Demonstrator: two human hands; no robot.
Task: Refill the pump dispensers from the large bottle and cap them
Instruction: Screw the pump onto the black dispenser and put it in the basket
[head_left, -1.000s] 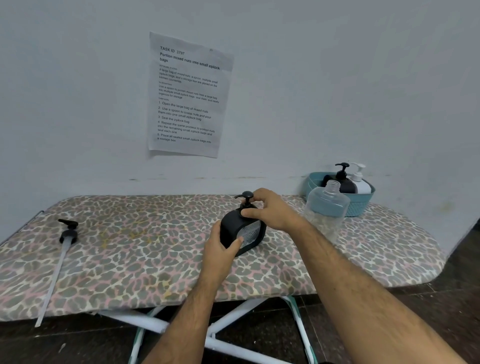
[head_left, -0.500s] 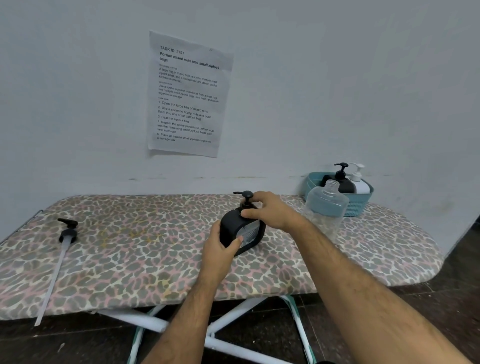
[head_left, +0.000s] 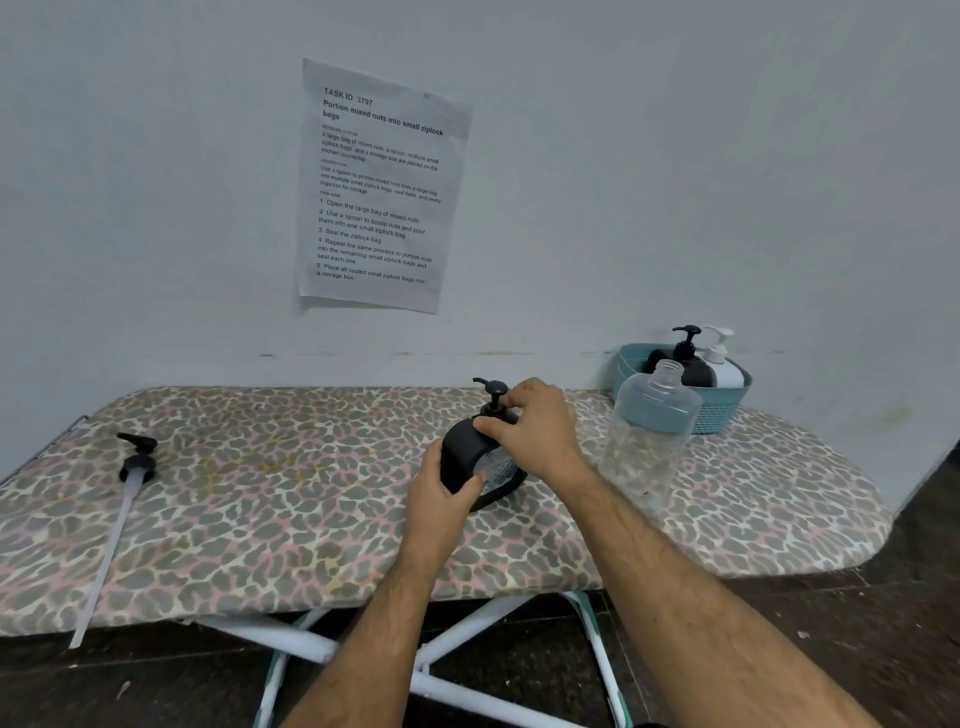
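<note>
Just left of the uncapped large bottle (head_left: 653, 431), fingers clamped on black dispenser (head_left: 470, 460) and pump collar (head_left: 497, 410): risk of cross-threading, tipping, elbowing it over.

Ironing board (head_left: 260, 519): a broad stretch of cover is left bare between the loose pump (head_left: 136, 460) with its long tube at the left end and the black dispenser (head_left: 467, 457) at the middle. Passage to the right is blocked by the large clear bottle (head_left: 649, 436), set just beside the right forearm. The far right corner is occupied by the teal basket (head_left: 722, 410). The wall (head_left: 675, 182) closes the back edge.
</note>
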